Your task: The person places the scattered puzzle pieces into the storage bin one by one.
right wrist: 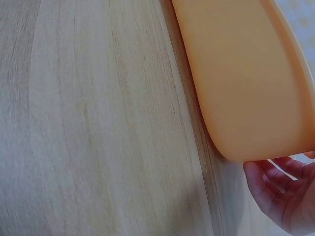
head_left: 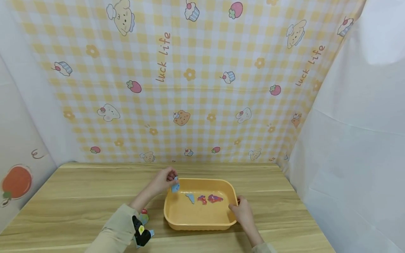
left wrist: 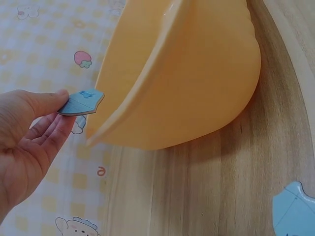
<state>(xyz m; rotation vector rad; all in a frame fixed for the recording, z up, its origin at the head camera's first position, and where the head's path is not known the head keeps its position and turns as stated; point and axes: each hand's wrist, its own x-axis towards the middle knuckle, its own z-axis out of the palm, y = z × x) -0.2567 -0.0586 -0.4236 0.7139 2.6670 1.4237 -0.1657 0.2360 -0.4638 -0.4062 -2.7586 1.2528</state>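
My left hand (head_left: 165,180) pinches a light-blue flat jigsaw puzzle piece (left wrist: 81,102) between thumb and fingers, over the far left corner of a yellow plastic basin (head_left: 202,220). On the basin's floor lie another blue piece (head_left: 191,198), a small red piece (head_left: 202,200) and a longer red-and-purple piece (head_left: 215,199). At the basin's right side, my right hand (head_left: 243,212) grips the rim, thumb toward the inside. In the right wrist view, its fingers (right wrist: 268,179) touch the outside of the basin's end wall.
Left of the basin, partly behind the left forearm and the black wrist camera (head_left: 141,230), lie more pieces, one of them red and green (head_left: 144,216). A light-blue piece (left wrist: 294,211) lies on the wooden table (head_left: 79,196). A yellow checked cloth (head_left: 202,98) hangs behind.
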